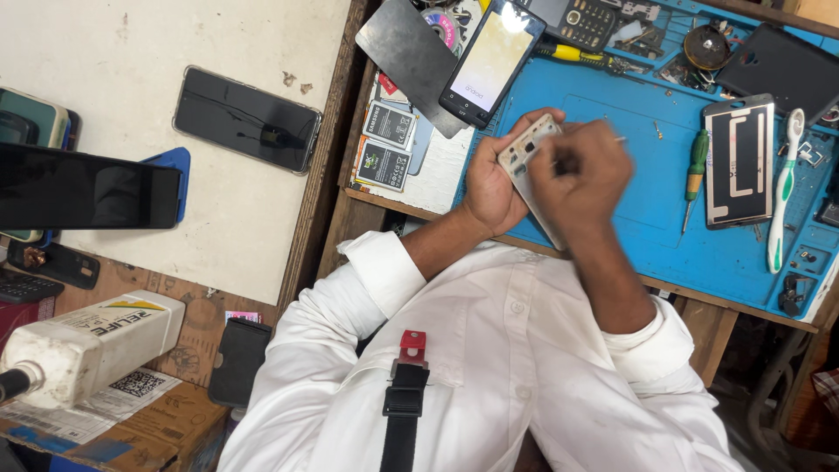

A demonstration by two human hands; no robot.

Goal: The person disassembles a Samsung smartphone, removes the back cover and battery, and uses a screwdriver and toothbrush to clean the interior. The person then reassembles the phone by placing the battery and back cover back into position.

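Both hands are busy over the blue mat (612,218) on the worktop. The left hand (494,188) is wrapped around a pale, opened-up phone body (527,157), holding it tilted just above the near edge of the mat. The right hand (581,170) is closed in a pinch right on top of that phone body, fingers curled tight around something thin. It's a bit blurred, so I can't tell exactly what tool it is, only that a thin tip pokes out on the far side of the knuckles.

Just beyond the hands, a smartphone with a lit screen (489,61) lies at an angle, partly on a dark flat panel (411,52). Left of the hands, two small batteries (384,144) sit side by side on a white sheet. To the right on the mat there's a green-handled screwdriver (695,170), then a silver phone back cover (739,162), then a white and green toothbrush (784,188), all lying roughly parallel. A yellow-handled tool (572,54) lies along the far edge of the mat.

Far left, on the pale worktop (105,52), a black phone (247,120) lies face up, well apart from the hands, and a white plastic bottle (92,345) lies on its side near the bottom left corner.
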